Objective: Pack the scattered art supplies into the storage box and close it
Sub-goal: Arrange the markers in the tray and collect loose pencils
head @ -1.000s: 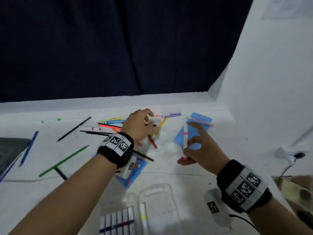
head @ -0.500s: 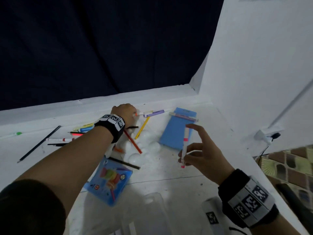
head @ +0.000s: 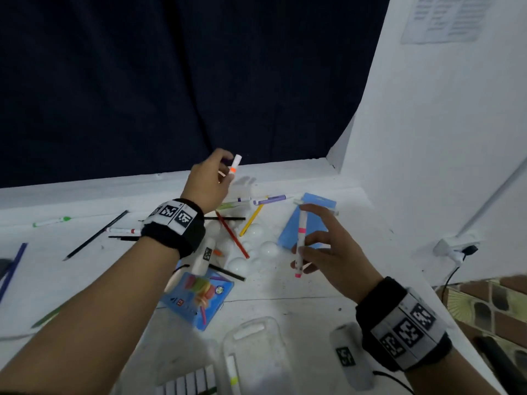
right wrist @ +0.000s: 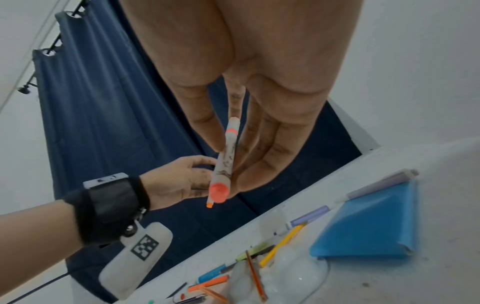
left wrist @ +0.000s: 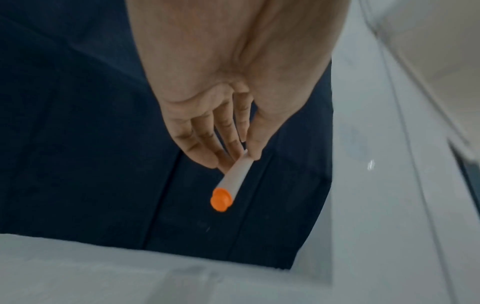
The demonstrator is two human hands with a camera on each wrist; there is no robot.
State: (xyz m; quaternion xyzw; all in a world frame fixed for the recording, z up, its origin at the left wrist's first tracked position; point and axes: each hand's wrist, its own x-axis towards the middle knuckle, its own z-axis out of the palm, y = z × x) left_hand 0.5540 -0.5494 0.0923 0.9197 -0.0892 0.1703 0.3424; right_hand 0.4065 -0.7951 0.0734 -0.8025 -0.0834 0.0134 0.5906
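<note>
My left hand (head: 212,182) is raised above the far pile and pinches a white marker with an orange band (head: 235,164), also seen as the orange-capped marker (left wrist: 228,185). My right hand (head: 322,252) holds a white marker with a pink band (head: 300,240) upright between thumb and fingers; the same marker (right wrist: 224,162) shows its pink cap. The clear storage box (head: 256,354) lies open at the near edge with a marker (head: 232,372) and white sticks (head: 188,383) in it. Pencils (head: 231,235), a purple marker (head: 269,199) and white foam balls (head: 268,249) lie scattered on the table.
A blue packet of erasers (head: 199,295) lies under my left forearm. A blue card (head: 306,220) lies behind my right hand. More pencils (head: 94,236) and a green-capped marker (head: 51,221) lie at the left. A white wall (head: 442,138) and a cable (head: 453,269) stand at the right.
My left hand has lifted off the pile with the orange-banded marker in its fingers. My right hand still holds the pink-banded marker in about the same place.
</note>
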